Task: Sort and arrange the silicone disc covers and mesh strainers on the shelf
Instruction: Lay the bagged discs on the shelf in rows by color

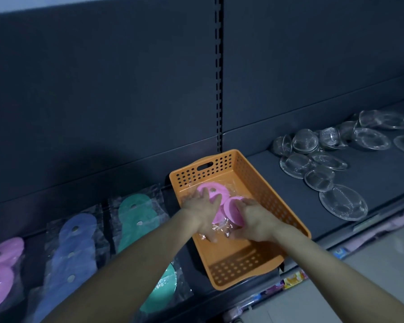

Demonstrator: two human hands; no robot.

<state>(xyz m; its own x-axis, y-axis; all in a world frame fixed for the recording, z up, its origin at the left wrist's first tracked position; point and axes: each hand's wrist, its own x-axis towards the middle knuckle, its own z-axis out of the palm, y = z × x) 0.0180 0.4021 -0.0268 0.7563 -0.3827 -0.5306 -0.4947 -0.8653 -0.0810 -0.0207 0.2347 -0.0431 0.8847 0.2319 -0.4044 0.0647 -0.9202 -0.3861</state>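
Pickup from orange perforated plastic basket (222,163): L hand (203,210) fingers spread, R hand (254,220) curled on bagged pink silicone disc covers (219,188); next prob lift toward 8 o'clock.

The basket (275,183) is orange plastic, smooth and a little shiny, with round holes in its walls. The pink discs (214,194) in it look soft, rubbery and dull. They sit in clear, crinkly, shiny wrap (214,229). The blue discs (76,248) and green discs (135,213) look dull too. The strainers (343,201) are shiny wire mesh with smooth metal rims. The shelf (371,173) is dark and dull, like painted metal.
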